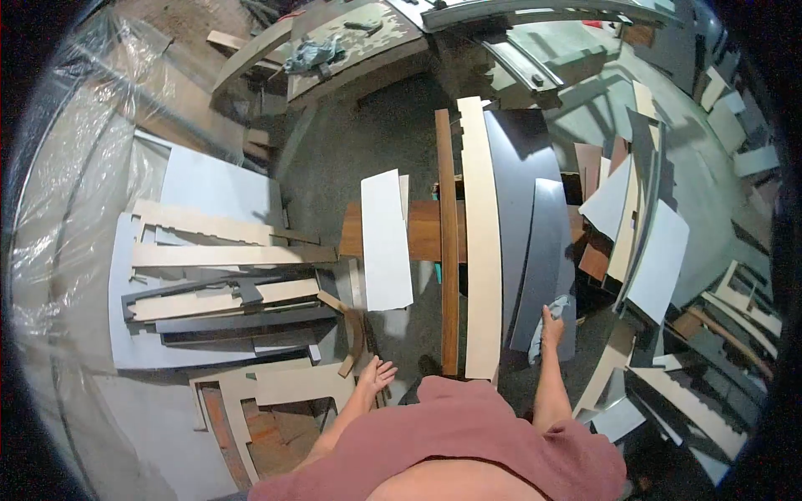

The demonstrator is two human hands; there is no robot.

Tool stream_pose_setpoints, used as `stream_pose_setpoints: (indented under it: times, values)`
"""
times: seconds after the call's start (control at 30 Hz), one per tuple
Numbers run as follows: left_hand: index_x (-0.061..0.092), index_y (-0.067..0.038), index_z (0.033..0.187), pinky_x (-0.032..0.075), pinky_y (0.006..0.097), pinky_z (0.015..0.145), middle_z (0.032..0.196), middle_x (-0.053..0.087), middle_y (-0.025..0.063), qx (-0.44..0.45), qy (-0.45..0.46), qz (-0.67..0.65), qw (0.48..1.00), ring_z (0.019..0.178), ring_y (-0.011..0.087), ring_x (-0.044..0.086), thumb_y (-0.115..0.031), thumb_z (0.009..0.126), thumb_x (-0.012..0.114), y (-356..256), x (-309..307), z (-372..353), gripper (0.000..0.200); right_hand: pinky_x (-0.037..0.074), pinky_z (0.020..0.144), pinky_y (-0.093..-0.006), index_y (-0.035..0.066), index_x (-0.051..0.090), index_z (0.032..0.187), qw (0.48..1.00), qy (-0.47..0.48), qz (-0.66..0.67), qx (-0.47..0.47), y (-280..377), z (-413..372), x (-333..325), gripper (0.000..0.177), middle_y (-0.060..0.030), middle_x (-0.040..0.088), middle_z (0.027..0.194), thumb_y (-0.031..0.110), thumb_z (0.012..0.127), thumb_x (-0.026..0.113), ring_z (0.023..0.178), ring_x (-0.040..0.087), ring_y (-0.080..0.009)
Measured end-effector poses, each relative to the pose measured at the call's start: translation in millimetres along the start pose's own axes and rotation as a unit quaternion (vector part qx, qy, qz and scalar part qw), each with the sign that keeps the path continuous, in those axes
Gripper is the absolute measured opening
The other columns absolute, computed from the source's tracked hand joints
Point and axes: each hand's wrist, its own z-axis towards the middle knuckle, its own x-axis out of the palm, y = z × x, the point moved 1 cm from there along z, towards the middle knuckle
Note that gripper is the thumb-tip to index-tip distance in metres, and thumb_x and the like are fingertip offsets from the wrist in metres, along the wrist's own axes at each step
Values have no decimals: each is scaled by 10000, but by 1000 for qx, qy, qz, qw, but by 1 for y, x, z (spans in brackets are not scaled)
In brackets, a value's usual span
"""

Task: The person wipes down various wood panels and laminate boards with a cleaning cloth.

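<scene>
My right hand [551,329] is closed on a crumpled light grey-blue rag [559,306], which lies against the lower end of a narrow dark grey panel [541,250]. That panel rests on a wider dark grey panel [511,167]. My left hand [380,375] is held low on the left with its fingers apart and nothing in it. Nearest to it is a curved tan strip [354,338]. Between my hands stand a long cream board [480,250], a narrow brown strip [449,250] and a white panel [385,242] lying across a brown board [424,231].
To the left, a white sheet [121,292] bears stacked cream and dark offcuts. Plastic film [92,108] hangs beyond it. Leaning panels [660,263] and scattered scraps [693,409] crowd the right. A table [368,67] with a cloth on it stands at the back.
</scene>
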Motion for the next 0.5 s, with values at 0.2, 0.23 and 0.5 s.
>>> stream_pose_setpoints:
  times: [0.2, 0.23, 0.5]
  values:
    - [172, -3, 1268, 261, 451, 947, 1235, 379, 183, 4, -4, 24, 1000, 1092, 362, 414, -335, 861, 399, 3, 15, -11, 573, 401, 667, -362, -42, 563, 861, 998, 58, -4, 30, 1, 13, -6, 449, -150, 586, 788, 387, 728, 577, 724, 549, -277]
    - [172, -3, 1268, 261, 451, 947, 1235, 379, 183, 5, -5, 21, 1000, 1092, 362, 414, -335, 861, 399, 4, 17, -11, 573, 401, 676, -364, -40, 563, 870, 998, 53, -7, 24, -1, 14, -6, 454, -156, 587, 803, 390, 725, 579, 743, 551, -282]
    - [196, -4, 1271, 375, 400, 841, 1208, 413, 141, -1, 33, 88, 996, 1039, 307, 474, -370, 856, 394, 11, 21, -11, 588, 401, 730, -389, -21, 567, 921, 990, 53, -133, -9, -45, 43, -1, 479, -202, 581, 889, 410, 712, 577, 861, 541, -348]
